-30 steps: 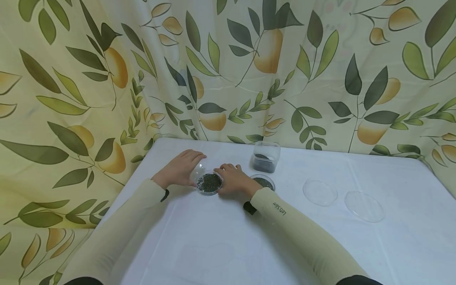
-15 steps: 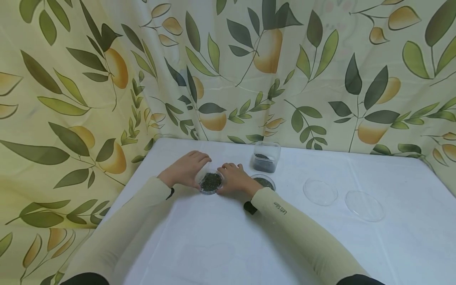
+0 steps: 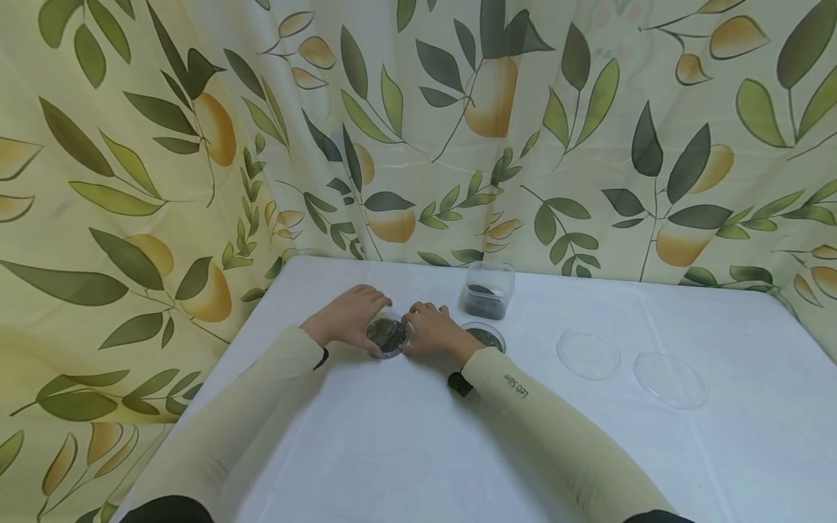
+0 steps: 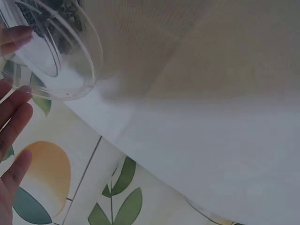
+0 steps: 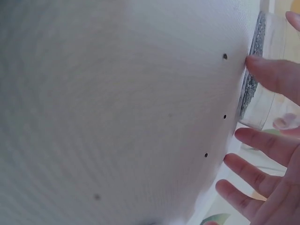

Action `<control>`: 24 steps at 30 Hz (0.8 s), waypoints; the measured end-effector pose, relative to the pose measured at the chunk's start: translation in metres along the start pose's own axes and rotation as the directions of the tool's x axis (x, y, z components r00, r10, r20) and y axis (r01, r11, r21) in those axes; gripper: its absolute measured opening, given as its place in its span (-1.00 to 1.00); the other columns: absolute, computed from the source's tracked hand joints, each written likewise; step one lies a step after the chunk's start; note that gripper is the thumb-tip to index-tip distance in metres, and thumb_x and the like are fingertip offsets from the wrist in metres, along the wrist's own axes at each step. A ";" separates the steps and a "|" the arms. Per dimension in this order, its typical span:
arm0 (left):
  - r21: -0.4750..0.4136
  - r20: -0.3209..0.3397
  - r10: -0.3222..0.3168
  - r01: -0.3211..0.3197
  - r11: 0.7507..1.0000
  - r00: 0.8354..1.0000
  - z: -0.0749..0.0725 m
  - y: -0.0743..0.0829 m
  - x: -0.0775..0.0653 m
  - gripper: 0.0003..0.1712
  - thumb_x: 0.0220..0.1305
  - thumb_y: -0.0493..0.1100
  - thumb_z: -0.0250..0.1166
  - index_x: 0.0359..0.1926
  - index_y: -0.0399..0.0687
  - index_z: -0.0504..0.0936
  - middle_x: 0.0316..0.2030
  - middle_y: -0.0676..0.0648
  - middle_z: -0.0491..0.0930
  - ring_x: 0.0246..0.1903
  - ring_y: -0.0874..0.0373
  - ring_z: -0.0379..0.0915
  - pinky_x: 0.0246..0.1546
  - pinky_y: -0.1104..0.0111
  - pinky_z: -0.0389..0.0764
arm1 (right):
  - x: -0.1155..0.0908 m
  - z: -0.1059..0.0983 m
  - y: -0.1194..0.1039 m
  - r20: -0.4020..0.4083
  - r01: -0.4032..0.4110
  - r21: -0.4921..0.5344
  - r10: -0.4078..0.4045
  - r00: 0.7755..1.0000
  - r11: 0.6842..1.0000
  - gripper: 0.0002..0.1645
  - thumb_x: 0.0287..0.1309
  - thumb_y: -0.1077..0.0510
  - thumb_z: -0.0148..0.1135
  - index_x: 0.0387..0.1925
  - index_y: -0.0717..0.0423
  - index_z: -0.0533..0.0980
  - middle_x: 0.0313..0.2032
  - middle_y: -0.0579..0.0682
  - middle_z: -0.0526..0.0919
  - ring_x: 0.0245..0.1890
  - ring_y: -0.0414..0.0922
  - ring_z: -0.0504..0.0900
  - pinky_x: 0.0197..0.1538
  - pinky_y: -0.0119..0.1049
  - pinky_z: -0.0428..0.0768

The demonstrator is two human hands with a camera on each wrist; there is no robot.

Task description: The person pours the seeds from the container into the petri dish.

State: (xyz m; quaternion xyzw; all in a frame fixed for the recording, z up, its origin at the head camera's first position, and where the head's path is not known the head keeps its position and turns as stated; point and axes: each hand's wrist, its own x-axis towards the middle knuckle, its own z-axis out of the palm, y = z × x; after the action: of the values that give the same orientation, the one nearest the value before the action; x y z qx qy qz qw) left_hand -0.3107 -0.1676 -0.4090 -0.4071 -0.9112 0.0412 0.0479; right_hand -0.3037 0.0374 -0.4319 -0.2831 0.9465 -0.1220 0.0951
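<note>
A round clear petri dish (image 3: 392,335) of dark granules sits on the white table between my two hands. My left hand (image 3: 349,316) grips a clear round lid (image 4: 82,56) at the dish, its fingers and thumb spread around the edge. The lid overlaps the dish from above in the head view. My right hand (image 3: 433,330) steadies the dish's right side; in the right wrist view its thumb (image 5: 274,75) presses the wall, with the index fingertip close to the rim. Just right of that wrist, partly hidden by it, lies a second dish (image 3: 487,335) of the same granules.
Behind the second dish stands a clear square tub (image 3: 485,294) partly filled with dark granules. Farther right, two clear round discs (image 3: 588,354) lie flat on the white tablecloth (image 3: 405,450). Several dark specks (image 5: 225,56) dot the cloth. A patterned curtain (image 3: 418,145) hangs behind the table.
My left hand has moved slightly right and toward me, bringing the lid from beside the dish to over it. My right hand has stayed nearly still at the dish.
</note>
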 end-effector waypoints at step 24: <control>-0.109 -0.004 -0.051 0.050 0.993 0.999 0.011 0.016 0.008 0.02 -0.24 0.43 0.40 0.13 -0.14 0.44 -0.03 -0.06 0.48 0.03 0.02 0.42 0.24 0.16 0.35 | -0.003 -0.004 0.002 0.000 -0.006 -0.051 0.006 1.000 0.999 -0.27 -0.07 -0.18 0.38 0.11 0.09 0.48 0.14 0.10 0.44 0.19 0.10 0.37 0.19 0.19 0.29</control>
State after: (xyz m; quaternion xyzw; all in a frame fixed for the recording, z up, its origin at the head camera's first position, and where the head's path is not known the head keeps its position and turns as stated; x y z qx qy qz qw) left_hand -0.3056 -0.1513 -0.4214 -0.3861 -0.9219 -0.0112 0.0297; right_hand -0.3031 0.0413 -0.4279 -0.2826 0.9502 -0.0974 0.0884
